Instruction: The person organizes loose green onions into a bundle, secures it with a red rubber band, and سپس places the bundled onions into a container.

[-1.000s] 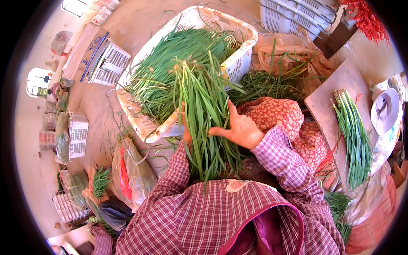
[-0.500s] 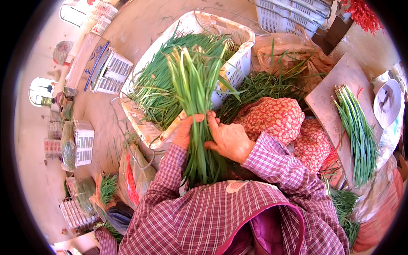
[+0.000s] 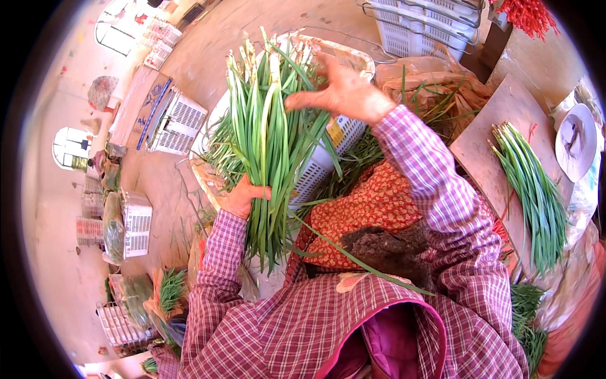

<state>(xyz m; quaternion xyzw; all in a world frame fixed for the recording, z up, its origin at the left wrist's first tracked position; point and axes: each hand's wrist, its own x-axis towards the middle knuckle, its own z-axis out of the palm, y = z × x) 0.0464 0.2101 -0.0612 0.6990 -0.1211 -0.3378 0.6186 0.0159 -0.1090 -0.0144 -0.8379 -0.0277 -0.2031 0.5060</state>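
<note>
My left hand (image 3: pixel 243 197) is wrapped around the lower, leafy part of a thick bunch of garlic chives (image 3: pixel 265 142). The pale stem ends point up and away from me. Beside the upper stems, my right hand (image 3: pixel 346 91) is raised with thumb and fingers spread; nothing shows between them, though leaves partly hide the fingertips. Behind the bunch is a white plastic crate (image 3: pixel 363 60) with more chives (image 3: pixel 218 142) inside. One long loose leaf (image 3: pixel 360 260) lies slantwise across my lap.
To the right, a tied bunch of chives (image 3: pixel 535 196) lies on a flat board (image 3: pixel 475 140), with a pale round hat-like item (image 3: pixel 576 140) beside it. Brown plastic sheeting (image 3: pixel 435 76) and stacked white crates (image 3: pixel 416 28) stand beyond. Red strands (image 3: pixel 529 19) hang at upper right.
The bunch has moved up and slightly left, its stems fanning wider. My right hand has let go of it and swung up beside the stem ends, opening. My left hand still grips it.
</note>
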